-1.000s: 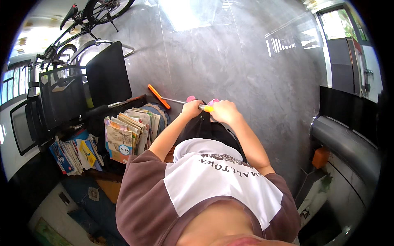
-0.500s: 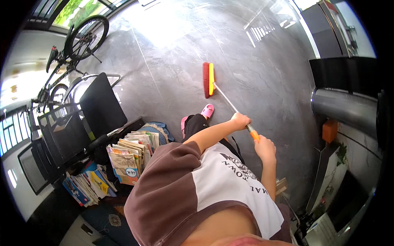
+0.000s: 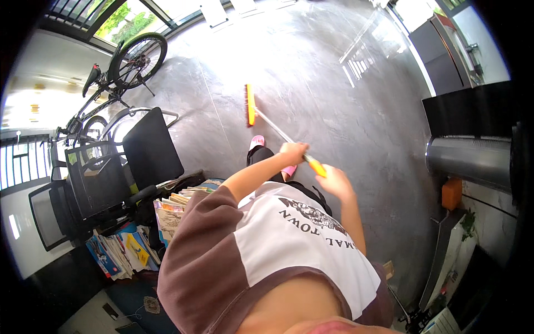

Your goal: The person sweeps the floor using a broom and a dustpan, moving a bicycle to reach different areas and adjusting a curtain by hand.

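A broom (image 3: 251,104) with a yellow head and dark red bristles rests on the grey floor ahead of me. Its thin metal pole slants back to me and ends in a yellow grip. My left hand (image 3: 293,151) is closed round the metal pole just above that grip. Lower down, my right hand (image 3: 334,181) is wrapped over the end of the yellow grip. Below my left forearm, pink shoes (image 3: 257,142) show on my feet.
To the left stand black office chairs (image 3: 153,142) and a bicycle (image 3: 105,83). Stacked books and papers (image 3: 125,250) lie near my left side. A large dark grey cylinder (image 3: 467,161) and an orange box (image 3: 452,192) are on the right. Glossy grey floor (image 3: 361,122) spreads between them.
The broom head has swept leftward across the floor. Both hands have moved left with the pole, still gripping it. My feet have changed places in a step, and the view has shifted.
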Available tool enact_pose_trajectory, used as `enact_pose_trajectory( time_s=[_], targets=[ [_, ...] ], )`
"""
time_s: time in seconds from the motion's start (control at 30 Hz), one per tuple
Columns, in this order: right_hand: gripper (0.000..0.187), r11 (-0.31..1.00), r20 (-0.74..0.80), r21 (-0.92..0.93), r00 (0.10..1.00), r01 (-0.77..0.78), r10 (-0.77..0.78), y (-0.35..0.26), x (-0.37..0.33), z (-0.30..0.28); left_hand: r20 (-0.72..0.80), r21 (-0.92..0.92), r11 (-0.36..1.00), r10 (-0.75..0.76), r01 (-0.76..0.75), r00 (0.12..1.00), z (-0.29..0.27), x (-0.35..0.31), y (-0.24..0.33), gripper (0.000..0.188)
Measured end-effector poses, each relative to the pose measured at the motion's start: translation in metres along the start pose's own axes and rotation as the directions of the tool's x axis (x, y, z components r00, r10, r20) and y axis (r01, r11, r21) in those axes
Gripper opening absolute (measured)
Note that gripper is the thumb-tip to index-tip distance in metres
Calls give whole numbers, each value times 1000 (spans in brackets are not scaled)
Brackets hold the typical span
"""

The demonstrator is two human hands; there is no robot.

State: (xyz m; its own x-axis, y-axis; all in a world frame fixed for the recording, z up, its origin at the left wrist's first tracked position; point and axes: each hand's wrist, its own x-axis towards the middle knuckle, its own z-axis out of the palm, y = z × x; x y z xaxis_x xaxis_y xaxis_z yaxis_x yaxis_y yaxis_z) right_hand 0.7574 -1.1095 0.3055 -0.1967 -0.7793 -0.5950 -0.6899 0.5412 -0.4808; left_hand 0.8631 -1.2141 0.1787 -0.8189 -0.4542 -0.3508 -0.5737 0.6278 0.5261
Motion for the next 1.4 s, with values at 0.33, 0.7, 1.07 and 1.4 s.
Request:
enact_pose_trajectory(
  time_s=[0.33, 0.7, 1.07, 1.4],
  targets=[
    [24, 975, 157, 140, 968, 175, -196, -95, 121, 112, 186, -982, -146, -851, 121, 490, -17, -65, -117, 22],
    [29, 996, 265, -42, 962, 76, -62, -165, 183, 115, 555, -822, -386, -374, 420, 743, -61, -45, -168, 30],
    [28, 900, 106, -84, 894, -428, 436, -105, 73, -6, 850, -523, 127, 158, 843, 503, -26, 26, -25, 45],
    [30, 890, -127, -44, 886, -454, 446, -129, 6, -46, 723, -690, 125, 133, 713, 678, -87, -7, 40, 34]
  ],
)
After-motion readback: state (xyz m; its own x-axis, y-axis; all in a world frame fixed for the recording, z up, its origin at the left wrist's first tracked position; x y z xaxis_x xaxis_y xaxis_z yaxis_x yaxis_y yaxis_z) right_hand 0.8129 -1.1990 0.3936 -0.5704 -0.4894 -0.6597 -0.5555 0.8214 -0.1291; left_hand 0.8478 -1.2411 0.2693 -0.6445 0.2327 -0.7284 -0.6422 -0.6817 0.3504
